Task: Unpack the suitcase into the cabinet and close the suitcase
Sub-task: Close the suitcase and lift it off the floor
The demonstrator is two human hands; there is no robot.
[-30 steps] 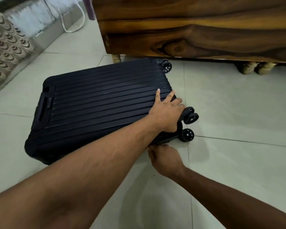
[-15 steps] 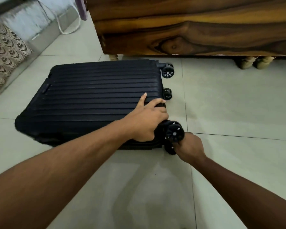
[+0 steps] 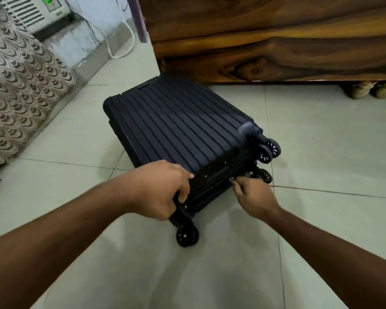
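On the tiled floor (image 3: 321, 134), I see my left hand (image 3: 163, 189) gripping the dark suitcase (image 3: 176, 126) corner, right hand (image 3: 253, 196) pinching its zipper pull (image 3: 231, 179).

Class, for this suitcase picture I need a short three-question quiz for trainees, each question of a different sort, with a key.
1. True or false: the suitcase lies shut on the tiled floor.
2. Which hand pinches the zipper pull at the wheel end?
A. left hand
B. right hand
3. Fill in: the left hand grips the suitcase's ____ nearest the camera.

Key: 1 true; 2 B; 3 corner.
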